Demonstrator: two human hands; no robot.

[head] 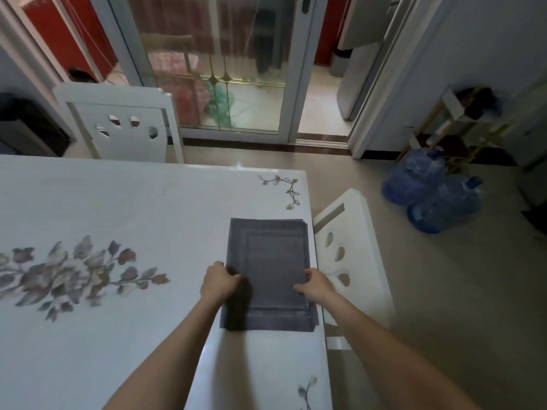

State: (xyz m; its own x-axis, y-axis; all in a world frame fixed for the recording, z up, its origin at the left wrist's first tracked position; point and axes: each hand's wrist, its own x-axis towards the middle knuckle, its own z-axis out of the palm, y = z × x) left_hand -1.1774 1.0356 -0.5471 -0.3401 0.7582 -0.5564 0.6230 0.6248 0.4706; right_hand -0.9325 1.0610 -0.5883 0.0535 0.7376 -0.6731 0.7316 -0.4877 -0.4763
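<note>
Pinching the dark mesh sheet (275, 261) at both side edges: left hand (220, 281) curled round the left edge, right hand (315, 284) curled round the right edge, thumbs on top. Lies flat in several stacked layers on the right part of the white floral table (118, 196), just beside the white chair (352, 232) on the right. Looks mostly folded already, layers roughly squared; probably leaves only one more fold or a tidying of the uneven near edges
</note>
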